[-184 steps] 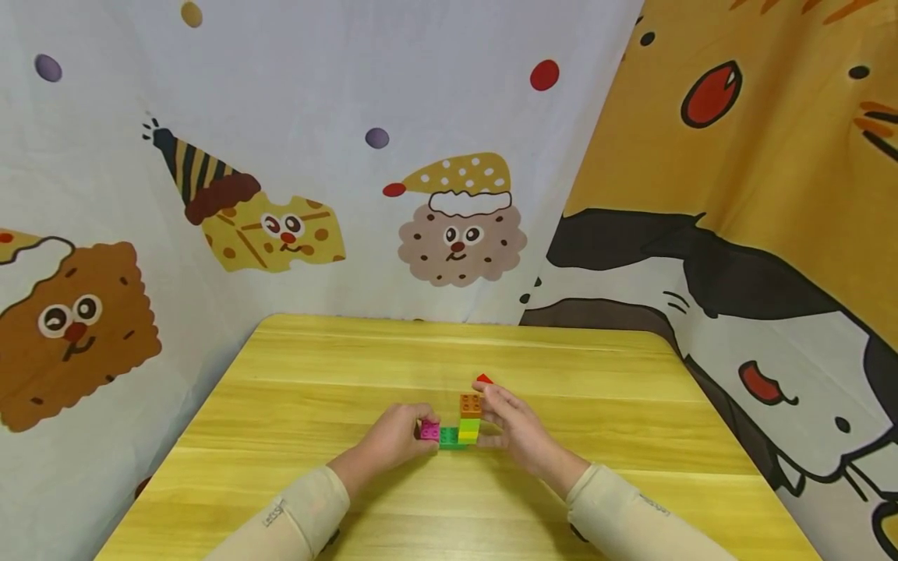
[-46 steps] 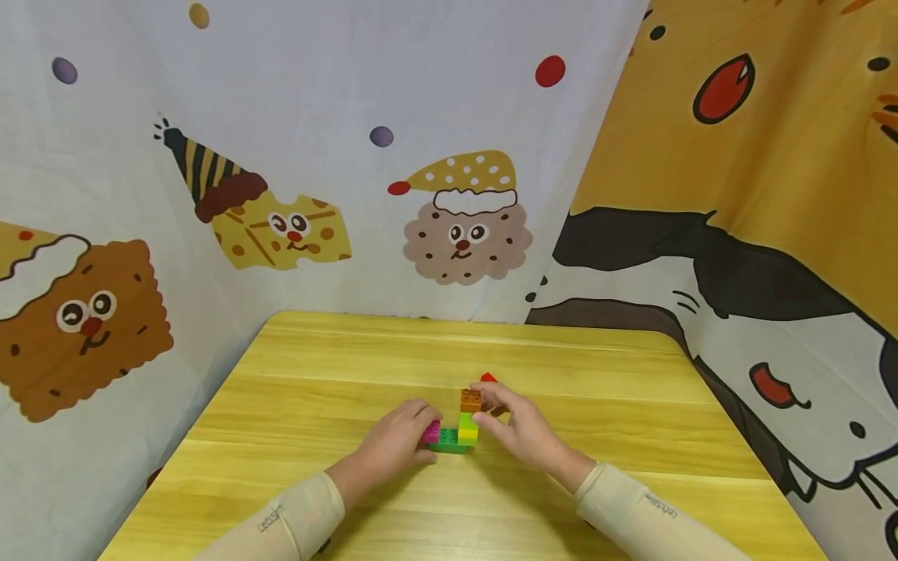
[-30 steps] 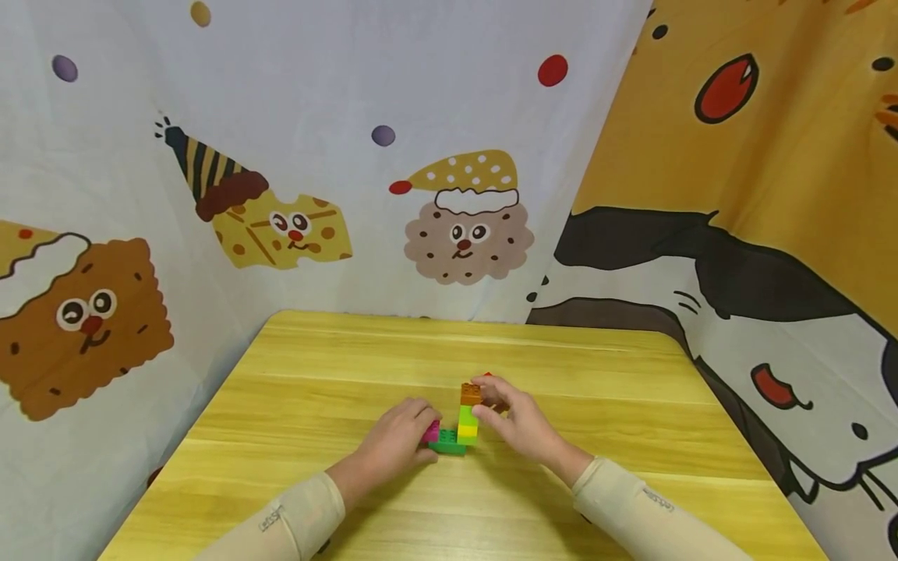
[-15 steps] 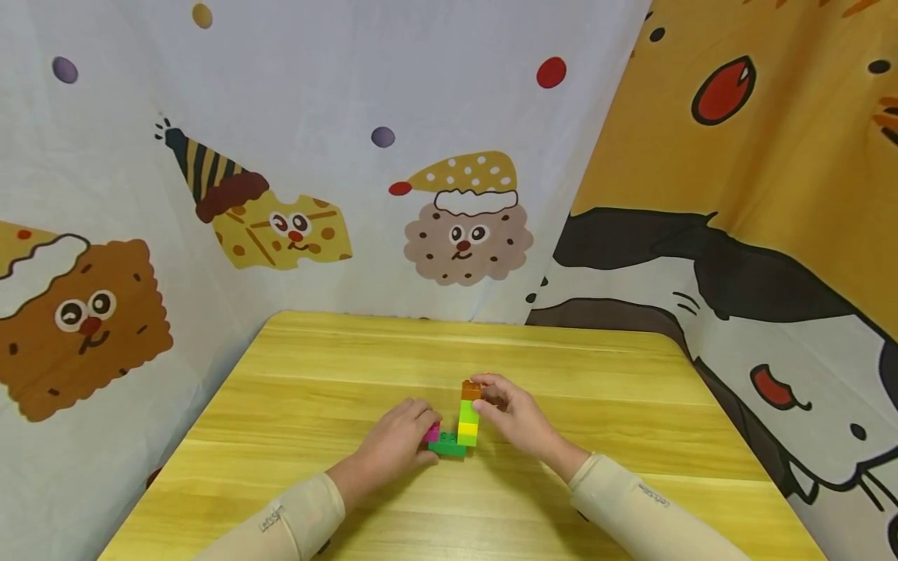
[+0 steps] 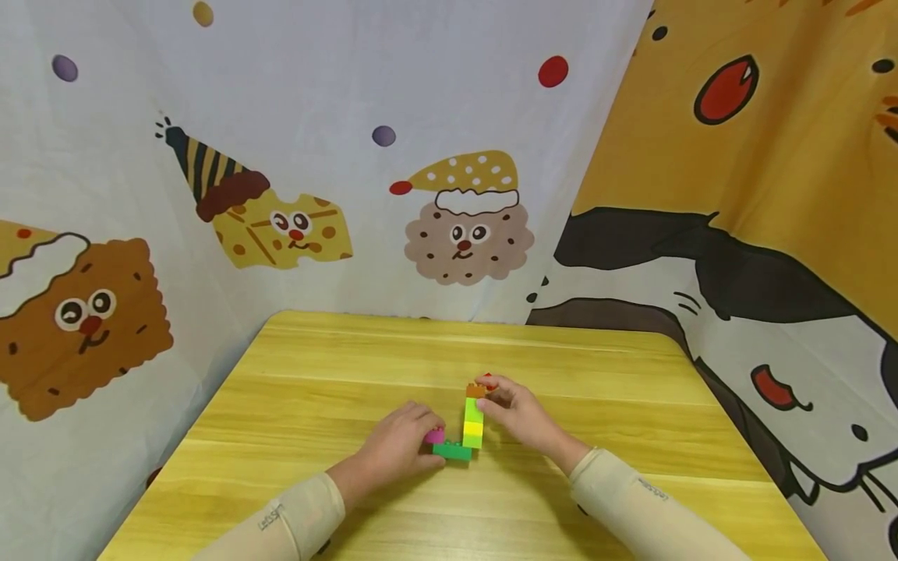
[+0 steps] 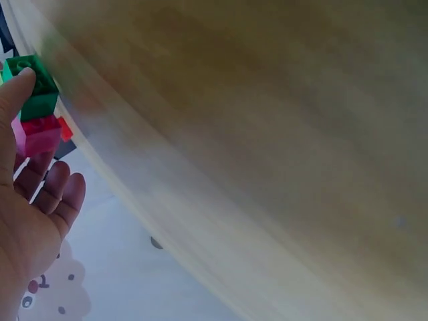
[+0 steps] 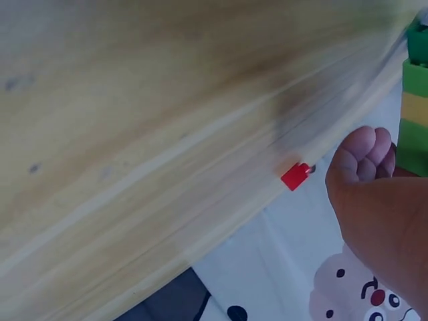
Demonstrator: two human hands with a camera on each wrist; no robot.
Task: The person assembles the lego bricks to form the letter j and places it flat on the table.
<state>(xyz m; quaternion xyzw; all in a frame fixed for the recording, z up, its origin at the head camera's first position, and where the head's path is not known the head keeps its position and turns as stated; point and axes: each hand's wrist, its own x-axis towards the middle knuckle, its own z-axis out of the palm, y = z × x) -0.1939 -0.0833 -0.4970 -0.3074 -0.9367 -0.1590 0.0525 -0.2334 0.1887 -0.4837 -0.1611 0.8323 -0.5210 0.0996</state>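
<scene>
In the head view my left hand [image 5: 396, 446] pinches the left end of a joined toy brick build, around a pink brick [image 5: 435, 437] and a long green brick [image 5: 452, 451]. The left wrist view shows the thumb on the underside of the green brick [image 6: 41, 105], with fingers by the pink brick [image 6: 37, 137]. At the build's right end rises a tower of lime [image 5: 473, 410], yellow [image 5: 473, 428] and orange [image 5: 475, 391] bricks. My right hand [image 5: 521, 417] grips the tower's upper part, thumb on the lime brick and fingers behind the orange one.
A small red brick [image 7: 295, 176] lies on the wooden table [image 5: 337, 366] beyond the right hand, partly covered by it in the head view. Behind the table's far edge hangs a cartoon-printed cloth [image 5: 316, 117].
My right hand has moved from beside the tower to its upper part. The build has tipped back, showing more of its front and less of the studs, and shifted slightly right.
</scene>
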